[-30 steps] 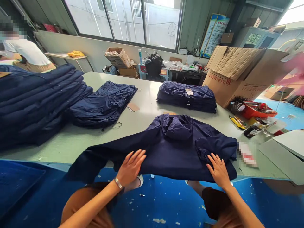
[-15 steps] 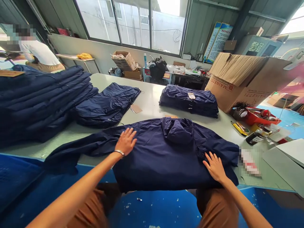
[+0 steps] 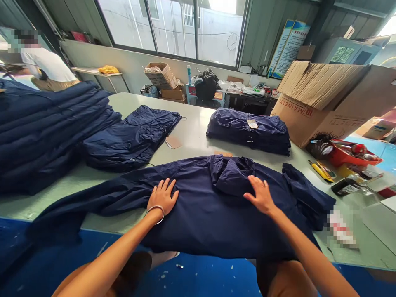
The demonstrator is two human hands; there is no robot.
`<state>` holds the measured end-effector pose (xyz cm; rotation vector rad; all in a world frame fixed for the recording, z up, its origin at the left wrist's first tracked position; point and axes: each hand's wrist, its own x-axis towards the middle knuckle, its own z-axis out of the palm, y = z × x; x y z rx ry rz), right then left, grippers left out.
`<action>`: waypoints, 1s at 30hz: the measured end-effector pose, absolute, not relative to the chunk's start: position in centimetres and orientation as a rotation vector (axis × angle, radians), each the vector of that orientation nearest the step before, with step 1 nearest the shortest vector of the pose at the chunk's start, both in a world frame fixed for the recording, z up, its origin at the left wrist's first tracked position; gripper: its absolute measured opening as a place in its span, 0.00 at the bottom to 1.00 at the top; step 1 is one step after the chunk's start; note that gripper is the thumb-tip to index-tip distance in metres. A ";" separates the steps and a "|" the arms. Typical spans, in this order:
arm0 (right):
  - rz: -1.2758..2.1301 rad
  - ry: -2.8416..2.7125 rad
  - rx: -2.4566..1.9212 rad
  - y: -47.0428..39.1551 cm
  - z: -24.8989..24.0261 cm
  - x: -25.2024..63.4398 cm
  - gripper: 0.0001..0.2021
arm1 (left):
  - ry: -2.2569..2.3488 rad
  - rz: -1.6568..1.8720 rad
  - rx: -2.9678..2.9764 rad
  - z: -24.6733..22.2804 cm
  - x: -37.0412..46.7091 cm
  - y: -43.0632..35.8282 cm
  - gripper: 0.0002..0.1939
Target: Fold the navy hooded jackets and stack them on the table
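A navy hooded jacket [image 3: 216,218] lies spread at the table's front edge, its lower hem reaching the edge. Its left sleeve stretches out and droops over the edge; the other sleeve lies bent at the right. My left hand [image 3: 163,198] rests flat on the jacket near the left sleeve, fingers spread, a bracelet at the wrist. Just beside the crumpled hood [image 3: 230,175], my right hand [image 3: 260,194] is over the cloth with fingers apart and nothing held. Whether its palm touches the fabric I cannot tell.
Folded navy garments form a tall stack [image 3: 46,136] at left, with another folded garment [image 3: 133,136] beside it. A bundled navy pile [image 3: 247,130] lies behind the jacket. At right are a cardboard box [image 3: 321,99], a red tray [image 3: 352,152], a yellow cutter [image 3: 321,170] and a dark bottle [image 3: 348,185].
My right hand has moved left and up from the jacket's right side to beside the hood. The right sleeve now lies further out to the right. My left hand stays on the cloth.
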<state>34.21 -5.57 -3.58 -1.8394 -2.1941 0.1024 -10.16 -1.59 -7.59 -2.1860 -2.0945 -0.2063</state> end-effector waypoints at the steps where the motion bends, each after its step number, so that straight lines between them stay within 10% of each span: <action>1: 0.097 -2.245 -1.808 -6.3 -4.0 32.1 0.36 | -2.094 -0.204 -2.190 -7.6 -10.2 -1.5 0.32; 7: 0.450 -2.108 -1.741 -0.4 0.7 28.0 0.06 | -2.063 -0.198 -2.193 -7.8 -10.5 -1.1 0.32; 15: 0.240 -1.638 -1.441 17.4 14.8 32.2 0.31 | -2.053 -0.200 -2.177 -7.7 -10.4 -1.2 0.32; 30: 0.195 -2.080 -2.260 -2.4 -6.7 35.9 0.29 | -2.017 -0.178 -2.320 -7.2 -11.6 0.3 0.33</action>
